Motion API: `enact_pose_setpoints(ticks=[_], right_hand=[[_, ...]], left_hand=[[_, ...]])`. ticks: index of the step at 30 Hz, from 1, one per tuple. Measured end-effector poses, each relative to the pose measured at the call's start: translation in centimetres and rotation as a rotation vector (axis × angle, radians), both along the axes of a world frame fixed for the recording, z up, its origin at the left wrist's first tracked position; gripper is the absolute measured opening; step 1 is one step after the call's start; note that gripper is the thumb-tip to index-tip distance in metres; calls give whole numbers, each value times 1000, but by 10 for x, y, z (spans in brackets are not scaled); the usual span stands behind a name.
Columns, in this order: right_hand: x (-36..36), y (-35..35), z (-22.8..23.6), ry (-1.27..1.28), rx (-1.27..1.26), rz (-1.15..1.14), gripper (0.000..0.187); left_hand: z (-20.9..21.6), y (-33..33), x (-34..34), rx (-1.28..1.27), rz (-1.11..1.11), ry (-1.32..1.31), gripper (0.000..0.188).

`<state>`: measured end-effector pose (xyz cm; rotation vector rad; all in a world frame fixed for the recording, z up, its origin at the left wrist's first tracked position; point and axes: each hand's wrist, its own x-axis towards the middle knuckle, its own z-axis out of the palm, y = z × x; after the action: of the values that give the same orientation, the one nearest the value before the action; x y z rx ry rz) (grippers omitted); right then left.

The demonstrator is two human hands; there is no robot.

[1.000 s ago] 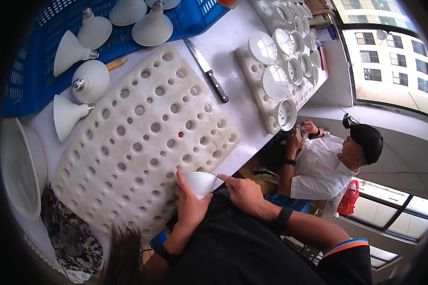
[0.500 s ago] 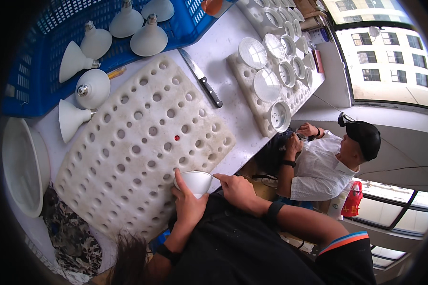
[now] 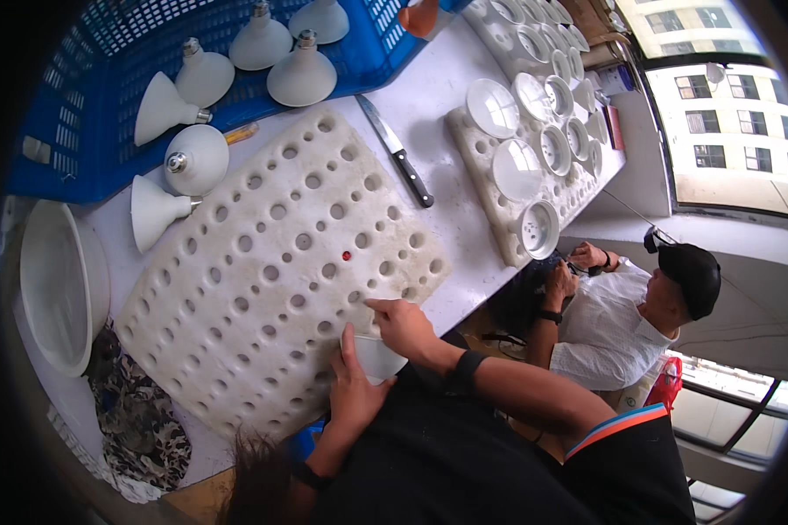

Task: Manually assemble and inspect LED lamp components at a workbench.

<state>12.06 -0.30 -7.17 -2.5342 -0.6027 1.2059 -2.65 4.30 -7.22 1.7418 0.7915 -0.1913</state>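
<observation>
My left hand [image 3: 355, 394] grips a white cup-shaped lamp housing [image 3: 379, 359] near my body, at the front edge of a holed foam board [image 3: 228, 302]. Across the housing's far rim lies my right hand [image 3: 407, 331], its fingers bent together and the forefinger reaching past the rim over the board. Whatever those fingers pinch, if anything, is hidden. Part of the housing is covered by the right hand. A small red spot [image 3: 347, 255] shows on the board beyond both hands.
A knife [image 3: 403, 162] lies beyond the board. White bulbs [image 3: 302, 74] fill a blue crate [image 3: 105, 166] and stand beside it. A second foam board [image 3: 490, 206] holds cups and lenses. A white basin [image 3: 57, 289] is at left; a person [image 3: 608, 315] sits at right.
My right hand has moved left across the housing, from its right rim to its far side. The left hand still holds the housing. The whole view has shifted slightly.
</observation>
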Motion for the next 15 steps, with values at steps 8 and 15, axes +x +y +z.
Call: enact_pose_setpoints(ticks=[8, 15], right_hand=[[28, -19, 41, -33, 12, -81, 30], [25, -40, 36, 366, 339, 57, 34]], left_hand=[[-1, 18, -10, -113, 34, -53, 108], [-7, 22, -19, -250, 55, -139, 110]])
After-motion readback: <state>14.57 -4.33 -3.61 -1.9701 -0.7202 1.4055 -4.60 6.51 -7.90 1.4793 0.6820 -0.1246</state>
